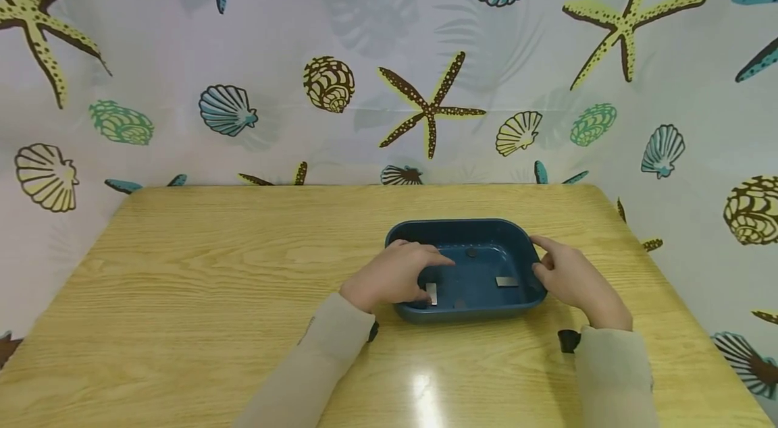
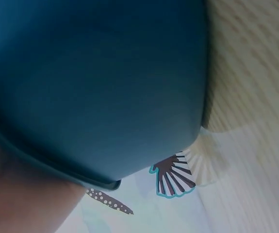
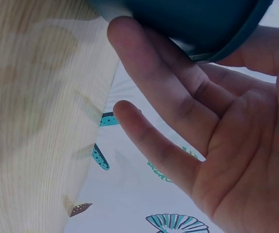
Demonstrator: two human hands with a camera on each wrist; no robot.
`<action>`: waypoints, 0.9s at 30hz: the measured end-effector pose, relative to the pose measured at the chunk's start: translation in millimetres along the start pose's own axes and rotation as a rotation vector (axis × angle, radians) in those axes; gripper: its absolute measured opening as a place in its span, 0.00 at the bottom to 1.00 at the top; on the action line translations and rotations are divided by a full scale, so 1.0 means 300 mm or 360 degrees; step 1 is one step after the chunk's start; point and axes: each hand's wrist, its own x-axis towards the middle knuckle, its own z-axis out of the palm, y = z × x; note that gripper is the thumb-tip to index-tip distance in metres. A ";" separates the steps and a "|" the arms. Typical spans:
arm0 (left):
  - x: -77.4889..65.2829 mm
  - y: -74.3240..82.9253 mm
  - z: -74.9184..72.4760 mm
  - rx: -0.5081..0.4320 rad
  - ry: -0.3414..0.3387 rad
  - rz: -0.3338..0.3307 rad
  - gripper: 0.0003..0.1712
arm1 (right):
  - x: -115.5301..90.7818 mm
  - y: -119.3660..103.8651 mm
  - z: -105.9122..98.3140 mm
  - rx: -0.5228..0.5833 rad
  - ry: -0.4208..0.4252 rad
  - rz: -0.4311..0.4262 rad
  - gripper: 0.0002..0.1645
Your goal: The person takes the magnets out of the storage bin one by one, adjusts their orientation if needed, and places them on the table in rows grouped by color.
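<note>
A dark blue oblong basin (image 1: 480, 313) with rounded corners stands on the wooden table in the head view. My left hand (image 1: 398, 273) reaches over its left end, with thumb and forefinger apart inside it. Close to that thumb lies a small pale rectangular piece (image 1: 431, 293). Another flat rectangular piece (image 1: 506, 281) and a dark round disc (image 1: 471, 252) lie on the basin floor. At the right end my right hand (image 1: 568, 276) holds the basin by its rim. In the right wrist view its fingers (image 3: 168, 92) lie along the outer wall, the little finger free.
The wooden table (image 1: 213, 279) stretches left and in front of the basin. Behind it hangs a white cloth (image 1: 273, 30) printed with shells and starfish, which also runs along both sides. A dark wrist strap (image 1: 568, 341) shows beside the right sleeve (image 1: 614, 374).
</note>
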 end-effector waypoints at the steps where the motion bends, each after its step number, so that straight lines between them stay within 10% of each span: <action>1: 0.003 0.003 0.000 0.0007 -0.0011 -0.0016 0.37 | 0.000 0.001 -0.001 0.0000 -0.0003 0.0004 0.35; 27: 0.050 0.025 0.027 0.0098 0.0008 -0.0124 0.11 | 0.003 0.007 -0.005 0.0015 0.0007 -0.0012 0.35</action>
